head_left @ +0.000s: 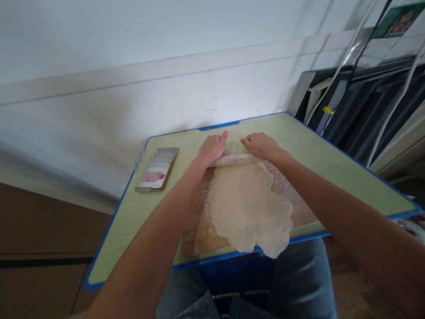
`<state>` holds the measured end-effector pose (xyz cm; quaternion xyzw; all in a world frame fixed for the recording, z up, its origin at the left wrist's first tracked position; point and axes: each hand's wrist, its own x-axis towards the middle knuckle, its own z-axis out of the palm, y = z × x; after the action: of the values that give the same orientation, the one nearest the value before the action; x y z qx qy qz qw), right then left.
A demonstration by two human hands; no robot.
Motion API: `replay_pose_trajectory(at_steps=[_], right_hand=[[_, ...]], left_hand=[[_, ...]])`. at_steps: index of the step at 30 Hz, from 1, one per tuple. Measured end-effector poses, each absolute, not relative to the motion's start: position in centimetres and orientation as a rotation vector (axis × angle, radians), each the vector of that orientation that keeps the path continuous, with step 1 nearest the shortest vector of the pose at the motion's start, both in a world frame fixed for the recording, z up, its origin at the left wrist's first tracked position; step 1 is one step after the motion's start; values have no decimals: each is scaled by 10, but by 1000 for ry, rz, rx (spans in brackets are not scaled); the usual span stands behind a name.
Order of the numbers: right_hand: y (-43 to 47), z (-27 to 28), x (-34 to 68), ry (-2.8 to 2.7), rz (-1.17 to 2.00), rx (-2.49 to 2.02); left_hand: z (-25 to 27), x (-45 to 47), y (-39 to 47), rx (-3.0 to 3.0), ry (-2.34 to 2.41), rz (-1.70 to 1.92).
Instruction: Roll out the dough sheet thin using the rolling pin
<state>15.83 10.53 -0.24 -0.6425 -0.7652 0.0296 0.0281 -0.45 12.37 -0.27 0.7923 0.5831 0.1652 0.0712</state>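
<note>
A pale, flour-dusted rolling pin [235,160] lies crosswise at the far edge of a thin sheet of dough [245,199]. My left hand [211,148] rests over the pin's left part, its thumb pointing up and away. Over the right part is my right hand [262,145], fingers curled. Both hands seem closed on the pin, though the undersides of the palms are hidden. The dough has a ragged, wavy outline, and its near end hangs past the board and the table's front edge. Beneath it, a floured wooden board [194,235] shows on either side.
The light green table [318,164] has a blue rim and stands against a white wall [186,102]. A phone [156,170], partly pixelated, lies at the left. Dark panels [365,102] and hanging cables [395,106] are beyond the right edge. My knees are under the front edge.
</note>
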Motion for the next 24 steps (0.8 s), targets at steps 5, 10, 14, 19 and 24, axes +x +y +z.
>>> replay_pose_trajectory(at_steps=[5, 10, 14, 19, 24], right_hand=[[89, 1, 154, -2259, 142, -2066], [60, 2, 152, -2310, 105, -2062], [38, 1, 150, -2380, -46, -2001], [14, -2, 140, -2227, -171, -1983], [11, -5, 125, -2113, -176, -2008]], left_hand=[[-4, -5, 110, 2502, 1572, 447], [-1, -6, 82, 2604, 1509, 352], [2, -5, 58, 2637, 1579, 232], [1, 0, 31, 2672, 1778, 209], [-1, 9, 24, 2635, 1924, 222]])
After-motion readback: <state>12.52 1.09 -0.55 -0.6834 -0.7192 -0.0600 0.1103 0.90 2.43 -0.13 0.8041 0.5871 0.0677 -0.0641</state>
